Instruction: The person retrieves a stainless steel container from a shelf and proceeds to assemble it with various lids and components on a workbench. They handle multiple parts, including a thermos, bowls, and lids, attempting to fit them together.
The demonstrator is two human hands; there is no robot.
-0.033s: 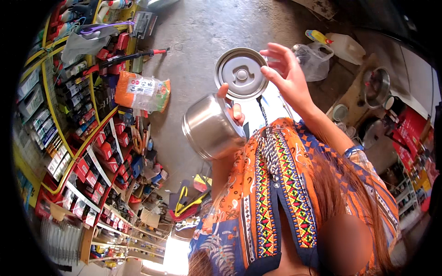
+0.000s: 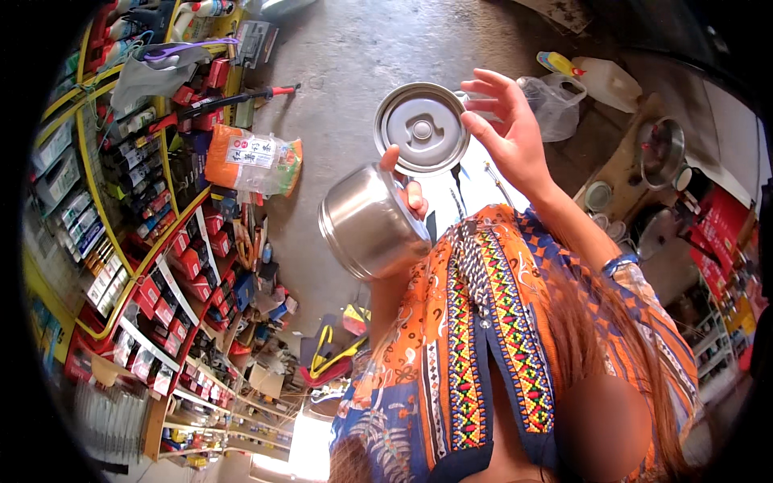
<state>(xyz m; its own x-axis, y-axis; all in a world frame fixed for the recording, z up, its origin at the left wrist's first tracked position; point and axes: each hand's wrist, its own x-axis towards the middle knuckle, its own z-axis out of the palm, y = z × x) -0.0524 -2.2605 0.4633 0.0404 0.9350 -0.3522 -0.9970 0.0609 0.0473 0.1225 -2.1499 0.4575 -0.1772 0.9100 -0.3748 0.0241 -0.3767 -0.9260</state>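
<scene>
The floor (image 2: 338, 64) is grey and worn, running bright up the middle of the room. Along the left stand the shelves (image 2: 97, 225), yellow-edged and crowded with red boxes, tools and small packs. The tunic (image 2: 459, 322) on the person is orange and blue, with two beaded bands down the front. Before it hangs the pot (image 2: 370, 221), steel, tilted and clear of the floor, in the grasp of the left hand (image 2: 409, 193); the wrist runs beneath it, and two fingers show along its right side, one pointing up. The packet (image 2: 256, 161), orange and green, is beside the shelves. Far off to the right is the jug (image 2: 608, 84), whitish and lying over, with the clear bag (image 2: 564, 113) near it. The bowl (image 2: 667, 171), metal, sits further down that side with something reddish in it. The lid (image 2: 422, 129), round and steel, is just beyond the pot, its knobbed face toward me. The right hand (image 2: 506, 121) is just beside the lid's rim, fingers spread and curled round nothing; from here I can't tell whether the thumb touches the metal. The bottle (image 2: 557, 63), yellow with a red cap, is near the jug. The bracelet (image 2: 618, 262), blue, circles the right forearm.
</scene>
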